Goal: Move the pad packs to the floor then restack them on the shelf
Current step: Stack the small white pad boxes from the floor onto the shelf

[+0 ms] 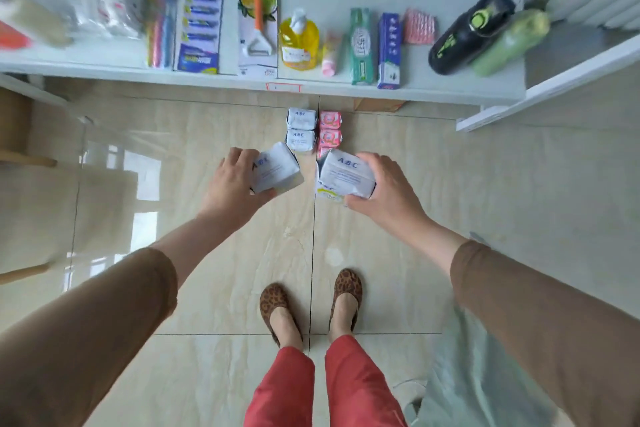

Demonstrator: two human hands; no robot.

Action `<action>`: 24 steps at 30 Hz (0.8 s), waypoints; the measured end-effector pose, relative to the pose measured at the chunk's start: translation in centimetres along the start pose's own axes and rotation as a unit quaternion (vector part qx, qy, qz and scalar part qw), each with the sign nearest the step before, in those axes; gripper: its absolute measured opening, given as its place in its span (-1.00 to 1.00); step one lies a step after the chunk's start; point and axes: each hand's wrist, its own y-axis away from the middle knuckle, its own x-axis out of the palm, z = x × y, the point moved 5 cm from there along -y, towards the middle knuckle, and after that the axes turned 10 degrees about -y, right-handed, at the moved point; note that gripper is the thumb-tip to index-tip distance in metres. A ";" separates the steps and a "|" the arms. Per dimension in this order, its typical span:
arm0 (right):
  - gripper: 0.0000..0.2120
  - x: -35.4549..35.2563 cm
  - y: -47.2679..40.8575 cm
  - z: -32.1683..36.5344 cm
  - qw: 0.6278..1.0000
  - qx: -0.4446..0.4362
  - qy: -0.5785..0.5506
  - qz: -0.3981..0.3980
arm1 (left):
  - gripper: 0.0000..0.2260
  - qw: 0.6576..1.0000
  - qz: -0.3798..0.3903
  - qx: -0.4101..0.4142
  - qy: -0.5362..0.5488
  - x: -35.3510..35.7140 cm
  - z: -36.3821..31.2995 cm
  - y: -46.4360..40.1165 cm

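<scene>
Both hands are gripping white packs above the floor (207, 135), the left hand (232, 184) clamping one pack (275, 168) and the right hand (388, 191) another (344, 175), with the floor packs (313, 130) lying straight ahead between them, below the shelf (433, 94).

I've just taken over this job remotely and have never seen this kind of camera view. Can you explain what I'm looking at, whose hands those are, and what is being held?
There is no machine: a person wears one wide-angle camera on the head, looking down past their own arms and feet. The left hand grips a white pad pack marked ABC. The right hand grips another white ABC pack, with what looks like a second pack under it. On the tiled floor ahead lie two white packs beside pink packs. Above is a white shelf with a yellow soap bottle, toothpaste boxes and a black bottle.
</scene>
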 end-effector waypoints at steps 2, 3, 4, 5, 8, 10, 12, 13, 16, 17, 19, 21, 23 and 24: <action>-0.35 -4.7 1.2 5.5 1.000 -0.014 -0.009 -0.017 | -0.49 0.999 -0.028 0.022 0.004 -6.5 -2.3 1.9; -0.35 -6.9 1.9 8.3 0.999 -0.022 -0.015 -0.023 | -0.50 0.999 -0.037 0.033 0.005 -9.7 -3.5 2.8; -0.34 -9.1 2.5 10.9 0.999 -0.032 -0.018 -0.027 | -0.50 0.998 -0.043 0.042 0.006 -12.8 -4.6 3.7; -0.32 -11.3 3.1 13.6 0.998 -0.044 -0.019 -0.032 | -0.49 0.997 -0.050 0.051 0.003 -15.9 -5.8 4.4; -0.30 -17.4 4.5 20.7 0.994 -0.081 -0.019 -0.063 | -0.43 0.993 -0.075 0.089 -0.034 -24.4 -9.2 5.6; -0.32 -21.2 5.0 24.5 0.991 -0.108 -0.020 -0.080 | -0.40 0.985 -0.101 0.123 -0.067 -29.3 -11.5 5.8; -0.35 -24.8 5.0 27.5 0.987 -0.129 -0.013 -0.095 | -0.39 0.974 -0.134 0.158 -0.094 -33.6 -13.9 5.4; -0.36 -26.0 4.8 28.5 0.986 -0.136 -0.003 -0.099 | -0.39 0.969 -0.143 0.172 -0.102 -35.1 -14.9 5.1; -0.37 -30.4 3.0 30.5 0.980 -0.157 0.011 -0.121 | -0.40 0.958 -0.164 0.204 -0.116 -39.9 -18.3 2.2; -0.37 -31.8 2.1 31.0 0.978 -0.164 0.011 -0.127 | -0.40 0.954 -0.170 0.213 -0.123 -41.4 -19.6 0.8; -0.37 -34.5 -0.3 31.9 0.976 -0.173 0.010 -0.130 | -0.40 0.951 -0.171 0.219 -0.137 -44.0 -21.7 -2.2; -0.37 -37.0 -2.8 32.7 0.975 -0.177 0.005 -0.131 | -0.40 0.951 -0.164 0.217 -0.147 -46.2 -23.6 -5.3; -0.36 -39.2 -5.2 33.6 0.973 -0.188 0.004 -0.131 | -0.39 0.950 -0.164 0.214 -0.156 -48.1 -25.4 -8.3; -0.36 -40.2 -6.4 34.1 0.972 -0.194 0.007 -0.133 | -0.39 0.950 -0.165 0.212 -0.162 -49.1 -26.2 -9.8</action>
